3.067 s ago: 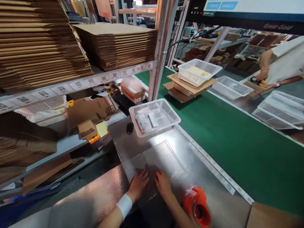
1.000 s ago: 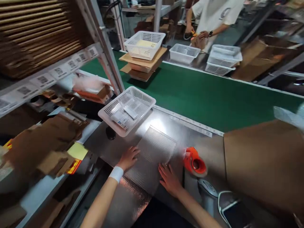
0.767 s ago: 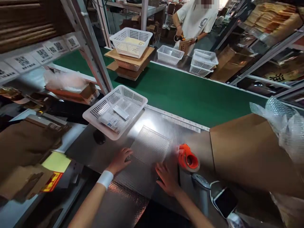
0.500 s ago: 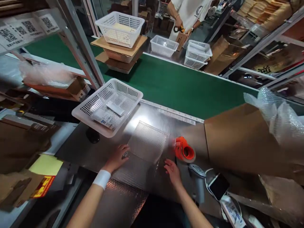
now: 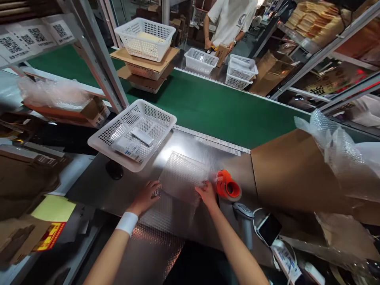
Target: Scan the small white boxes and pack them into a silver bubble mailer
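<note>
A sheet of clear bubble wrap (image 5: 181, 178) lies flat on the steel worktable (image 5: 130, 190), its near end running off the table edge toward the person. The left hand (image 5: 147, 195), a white wristband (image 5: 127, 223) on its wrist, rests palm down on the sheet's left edge with fingers loosely spread — it presses rather than grips. The right hand (image 5: 206, 192) lies on the sheet's right edge, fingers extended and slightly curled at the tips; whether it pinches the film cannot be told.

Just beside the right hand, touching or nearly touching its fingers, stands an orange tape dispenser (image 5: 227, 186). Nearer the person on that side are a grey handheld scanner (image 5: 244, 215) and a dark-screened phone (image 5: 268, 228). A large brown cardboard box (image 5: 293, 170) fills the table's right end, with crumpled bubble film (image 5: 335, 138) over its far corner.

Beyond the sheet to the left, a white perforated basket (image 5: 133, 132) holds a few small flat packets (image 5: 135, 140); a dark mouse (image 5: 114, 170) sits below its near rim. Behind the table runs a green conveyor belt (image 5: 225, 111) carrying flattened cartons topped by a second white basket (image 5: 145, 37). Across the belt — well apart from the worktable — another person in a white shirt (image 5: 230, 18) handles a small carton beside further baskets (image 5: 219, 65). A shelf rail with QR-code labels (image 5: 32, 35) crosses the upper left.
</note>
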A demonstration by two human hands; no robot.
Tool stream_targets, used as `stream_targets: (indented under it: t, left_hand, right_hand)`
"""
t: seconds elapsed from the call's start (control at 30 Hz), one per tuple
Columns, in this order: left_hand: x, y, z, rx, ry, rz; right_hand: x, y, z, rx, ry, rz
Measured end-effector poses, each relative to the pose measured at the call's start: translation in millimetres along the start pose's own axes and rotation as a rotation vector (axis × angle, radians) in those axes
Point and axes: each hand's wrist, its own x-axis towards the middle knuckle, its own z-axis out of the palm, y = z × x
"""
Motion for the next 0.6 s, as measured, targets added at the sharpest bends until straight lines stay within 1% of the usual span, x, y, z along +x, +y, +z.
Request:
stream_targets:
  t: [0.1, 0.17, 0.23, 0.3, 0.37, 0.4, 0.5, 0.6]
  left_hand:
    - [0.2, -0.5, -0.1, 0.004, -0.001, -0.004]
    - [-0.4, -1.1, 0.6, 0.008, -0.002, -0.011]
    - [-1.2, -2.0, 1.8, 0.012, -0.004, -0.016]
    - [-2.0, -3.4, 3.5, 0.011, -0.004, -0.017]
    - [-2.5, -4.8, 5.2, -0.002, 0.009, -0.019]
    - [-2.7, -5.1, 5.9, -0.012, 0.017, -0.023]
    - [-2.9, -2.8, 6.4, -0.011, 0.037, -0.078]
    - [-1.7, 3.0, 3.7, 0.031, 0.044, -0.195]
  right_hand:
    - [-5.8, -0.6, -7.8, -0.171, 0.002, -0.051]
    - [-14.9, 5.5, -19.6, -0.26, 0.03, -0.072]
    - [-27.2, 18.2, -37.1, -0.387, 0.066, -0.108]
    - [-39.8, 35.9, -57.8, -0.58, 0.107, -0.144]
    - [-49.1, 54.5, -77.2, -0.757, 0.113, -0.13]
    - [-51.8, 62.6, -85.0, -0.802, 0.098, -0.102]
    - [-52.4, 77.3, -98.9, -0.798, 0.011, -0.037]
    - [-49.7, 79.6, -102.8, -0.732, -0.064, -0.014]
